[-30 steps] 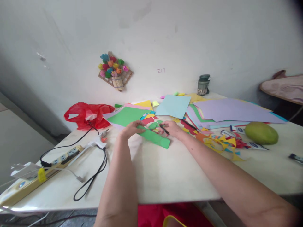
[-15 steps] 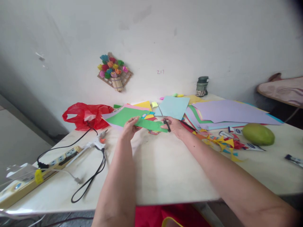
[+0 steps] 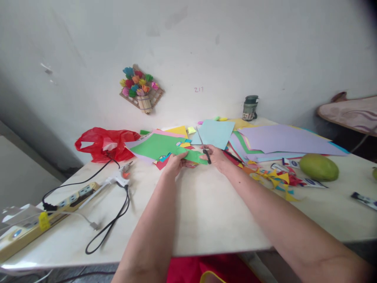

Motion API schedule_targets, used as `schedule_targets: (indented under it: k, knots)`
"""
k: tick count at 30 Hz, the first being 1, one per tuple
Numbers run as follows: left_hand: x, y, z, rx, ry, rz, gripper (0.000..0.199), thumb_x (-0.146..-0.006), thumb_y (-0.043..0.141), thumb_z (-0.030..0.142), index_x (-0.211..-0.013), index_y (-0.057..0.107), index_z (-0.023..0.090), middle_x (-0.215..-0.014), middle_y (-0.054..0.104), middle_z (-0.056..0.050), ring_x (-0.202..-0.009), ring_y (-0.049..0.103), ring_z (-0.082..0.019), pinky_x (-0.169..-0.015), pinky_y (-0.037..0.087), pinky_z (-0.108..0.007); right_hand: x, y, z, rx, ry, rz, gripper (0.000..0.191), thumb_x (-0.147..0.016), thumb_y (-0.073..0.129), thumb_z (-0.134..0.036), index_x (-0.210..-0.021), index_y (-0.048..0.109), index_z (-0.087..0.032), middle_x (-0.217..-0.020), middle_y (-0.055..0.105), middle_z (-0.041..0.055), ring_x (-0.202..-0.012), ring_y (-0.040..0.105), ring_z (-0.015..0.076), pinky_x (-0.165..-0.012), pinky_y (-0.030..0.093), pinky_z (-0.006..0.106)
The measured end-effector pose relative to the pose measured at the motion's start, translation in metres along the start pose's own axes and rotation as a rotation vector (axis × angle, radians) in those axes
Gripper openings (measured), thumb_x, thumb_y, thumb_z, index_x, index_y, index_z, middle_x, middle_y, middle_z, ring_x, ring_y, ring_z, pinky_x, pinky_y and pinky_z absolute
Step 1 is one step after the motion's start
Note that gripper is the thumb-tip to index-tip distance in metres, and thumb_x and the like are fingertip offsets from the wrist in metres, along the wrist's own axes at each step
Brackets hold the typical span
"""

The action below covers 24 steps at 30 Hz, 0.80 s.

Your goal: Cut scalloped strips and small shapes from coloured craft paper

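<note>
A green paper strip (image 3: 193,156) is stretched between my two hands, low over the far middle of the table. My left hand (image 3: 176,162) pinches it near its left part, thumb on top. The fingertips of my right hand (image 3: 216,157) hold the strip's right end. That same hand also keeps black-handled scissors (image 3: 207,156), their thin blades pointing away from me toward the wall. Behind the strip lies a larger green sheet (image 3: 156,144) on pink and lilac paper. Small coloured paper scraps (image 3: 165,158) lie beside my left hand.
To the left are a red plastic bag (image 3: 100,145), a glue gun (image 3: 122,177) with its looped cord and a power strip (image 3: 67,204). Stacked lilac sheets (image 3: 282,138), yellow offcuts (image 3: 278,181), glue tubes and a green fruit (image 3: 319,167) lie right. A bottle (image 3: 250,108) stands behind.
My left hand has slid right along the green strip, closer to my right hand, uncovering coloured scraps. My right hand stays almost in place, still with the scissors.
</note>
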<state>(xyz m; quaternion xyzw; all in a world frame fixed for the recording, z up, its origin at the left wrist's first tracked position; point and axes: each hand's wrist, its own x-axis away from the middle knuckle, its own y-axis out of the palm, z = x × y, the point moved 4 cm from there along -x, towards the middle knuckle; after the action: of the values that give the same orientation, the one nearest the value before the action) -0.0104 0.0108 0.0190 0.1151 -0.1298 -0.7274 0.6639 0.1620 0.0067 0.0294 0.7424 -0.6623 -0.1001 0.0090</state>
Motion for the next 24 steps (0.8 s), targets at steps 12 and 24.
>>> schedule_targets:
  k: [12,24]
  knots:
    - [-0.008,-0.019,0.001,0.185,0.114,0.206,0.023,-0.076,0.069,0.006,-0.097,0.064,0.014,-0.078,0.071,-0.004,-0.062,0.069,-0.016,-0.059,0.056,-0.025,0.002,-0.003,0.004,0.096,0.056,0.032,0.026,-0.073,0.071,-0.035,-0.083,0.058,-0.016,-0.056,0.061,-0.0015,-0.042,0.054,0.0092,-0.036,0.026,0.018]
    - [-0.01,-0.017,-0.008,0.405,0.014,0.314,0.014,-0.083,0.059,0.002,-0.095,0.063,0.009,-0.08,0.071,-0.008,-0.068,0.072,-0.017,-0.06,0.058,-0.02,0.006,0.008,0.016,0.103,0.165,-0.157,0.036,-0.082,0.062,-0.051,-0.086,0.063,-0.016,-0.056,0.065,0.002,-0.042,0.059,0.0109,-0.034,0.031,0.016]
